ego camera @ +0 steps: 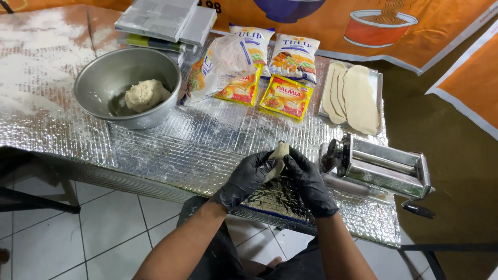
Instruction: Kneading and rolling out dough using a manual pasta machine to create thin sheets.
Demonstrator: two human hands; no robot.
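dough piece (280, 152) pinched upright between both gloved hands over the foil bench (207, 140) | left hand (248, 176) fingers clamped on its lower side | right hand (307, 179) fingers clamped opposite | pasta roller (381, 166) just right of the fingers | steel bowl (104, 78) well left beyond them

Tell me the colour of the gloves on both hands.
Black, on the left hand and right hand pinching the dough piece; head view.

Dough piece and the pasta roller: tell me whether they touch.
Apart. The head view shows the dough piece pinched between both gloved hands, with silver tabletop visible between it and the pasta roller.
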